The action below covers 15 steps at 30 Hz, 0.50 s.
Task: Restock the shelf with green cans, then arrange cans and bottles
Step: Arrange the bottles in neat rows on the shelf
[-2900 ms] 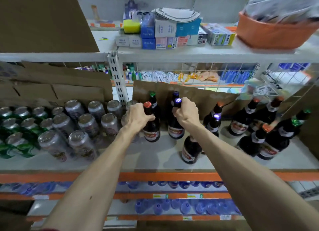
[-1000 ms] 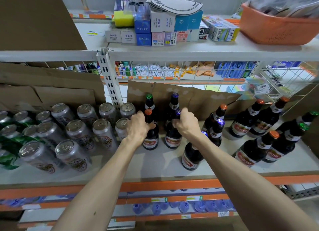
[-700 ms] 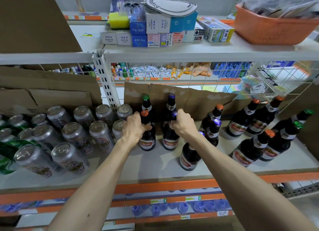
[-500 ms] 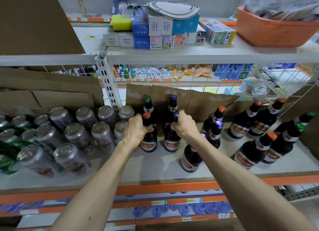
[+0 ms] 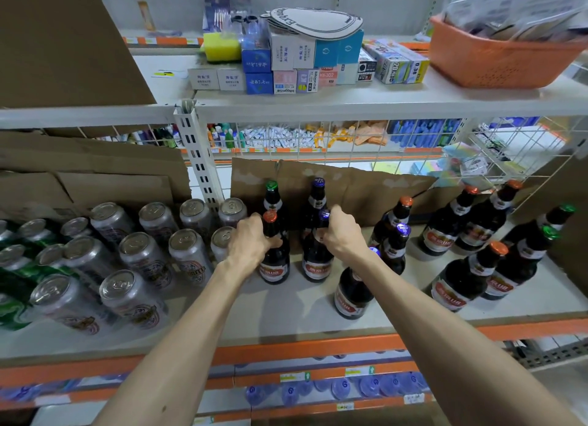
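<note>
Fingers of the left hand (image 5: 251, 244) are curled round the neck of a red-capped bottle (image 5: 275, 266); those of the right hand (image 5: 343, 234) clasp the neck of a purple-capped bottle (image 5: 316, 266). Both bottles stand upright, side by side, on the shelf (image 5: 286, 314), just right of the white slotted post (image 5: 200, 161). A back pair (image 5: 272, 199), one green-capped and one purple-capped, stands directly behind them. Twelve dark bottles show in all: these four, a near trio (image 5: 394, 250) beside the right forearm, and a far group (image 5: 467, 279) of five further right. Left of the post stand at least ten silver cans (image 5: 140, 257), packed close. Green cans (image 5: 16, 311) lie beyond them, cut by the frame edge, so I cannot count them.
</note>
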Each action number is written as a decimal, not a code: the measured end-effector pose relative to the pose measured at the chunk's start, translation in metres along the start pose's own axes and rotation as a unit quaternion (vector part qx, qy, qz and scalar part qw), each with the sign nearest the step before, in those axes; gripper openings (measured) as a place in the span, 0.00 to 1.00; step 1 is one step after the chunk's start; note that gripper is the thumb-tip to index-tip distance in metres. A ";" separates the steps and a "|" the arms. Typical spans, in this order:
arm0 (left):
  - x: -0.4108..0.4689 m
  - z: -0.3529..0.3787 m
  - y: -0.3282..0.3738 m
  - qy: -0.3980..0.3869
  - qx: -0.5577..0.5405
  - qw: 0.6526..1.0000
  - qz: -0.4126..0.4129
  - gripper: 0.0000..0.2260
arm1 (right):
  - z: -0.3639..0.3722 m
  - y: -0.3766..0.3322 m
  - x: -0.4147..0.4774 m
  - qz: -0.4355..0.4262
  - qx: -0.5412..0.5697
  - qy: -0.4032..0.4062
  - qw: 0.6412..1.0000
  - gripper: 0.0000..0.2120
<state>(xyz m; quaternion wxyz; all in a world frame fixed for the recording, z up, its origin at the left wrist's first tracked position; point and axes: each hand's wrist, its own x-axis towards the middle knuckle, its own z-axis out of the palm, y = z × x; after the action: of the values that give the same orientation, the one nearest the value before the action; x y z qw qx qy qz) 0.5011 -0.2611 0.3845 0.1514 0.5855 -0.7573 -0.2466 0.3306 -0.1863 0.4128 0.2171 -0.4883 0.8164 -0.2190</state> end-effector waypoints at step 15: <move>-0.013 0.004 0.010 0.060 0.037 0.997 -0.013 0.25 | 0.003 -0.001 -0.002 0.011 -0.004 0.024 1.000 0.11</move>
<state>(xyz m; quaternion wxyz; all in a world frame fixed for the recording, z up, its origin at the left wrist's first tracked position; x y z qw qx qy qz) 0.4948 -0.2456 0.3873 0.1718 0.6144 -0.7475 -0.1849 0.3337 -0.1854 0.4111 0.1977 -0.4752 0.8274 -0.2246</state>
